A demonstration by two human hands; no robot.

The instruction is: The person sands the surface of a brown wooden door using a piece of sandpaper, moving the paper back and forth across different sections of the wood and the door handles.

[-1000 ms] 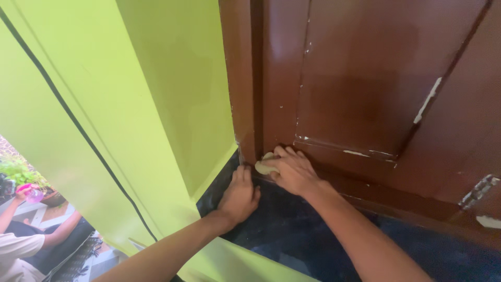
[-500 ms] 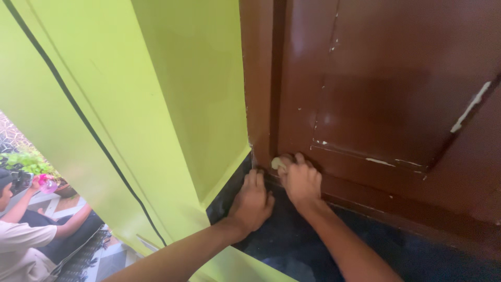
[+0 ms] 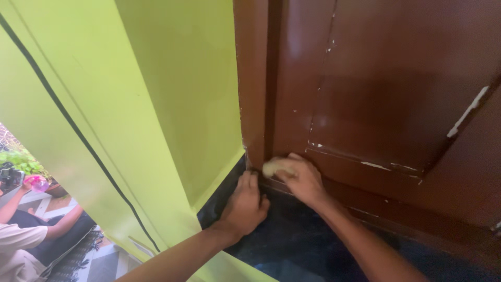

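Brown varnished door (image 3: 396,104), chipped along its panel edges, meets the frame at lower left. Right hand (image 3: 302,180) clenches a pale cloth wad (image 3: 272,167) against the door's bottom corner; compared with 0.5 s earlier, the wad sits slightly lower and more exposed, indicating continued rubbing along the bottom rail. Left hand (image 3: 244,204) lies flat, fingers released, on the dark glossy floor (image 3: 292,235). Lime-green wall (image 3: 156,104) adjoins.
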